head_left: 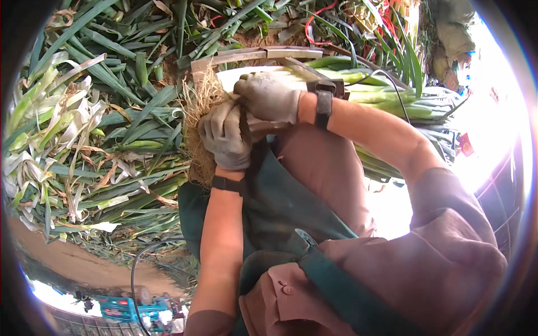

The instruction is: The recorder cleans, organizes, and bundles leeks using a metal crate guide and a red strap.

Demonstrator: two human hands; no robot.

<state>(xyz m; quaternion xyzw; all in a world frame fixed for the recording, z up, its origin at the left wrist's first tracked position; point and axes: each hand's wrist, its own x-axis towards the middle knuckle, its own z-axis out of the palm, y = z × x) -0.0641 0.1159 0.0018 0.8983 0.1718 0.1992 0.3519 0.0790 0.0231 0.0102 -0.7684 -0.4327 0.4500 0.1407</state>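
A bundle of long green onions (386,96) lies crosswise in front of me, pale shafts and green leaves running to the right. Its tangled, soil-coloured roots (196,106) hang at the left end. My left hand (225,134), in a grey work glove, is closed round the root end of the onions. Just above it and to the right, my right hand (269,96), gloved too, has its fingers curled together over the white shafts (232,77). Whatever those fingers pinch is hidden. Both hands touch or nearly touch each other.
Curved wooden slats (258,54) edge the far side of the bundle. Loose onion leaves and peelings (73,151) pile up at the left. Red string (309,28) lies at the back. A black cable (134,274) loops at lower left, near a blue vehicle (140,309).
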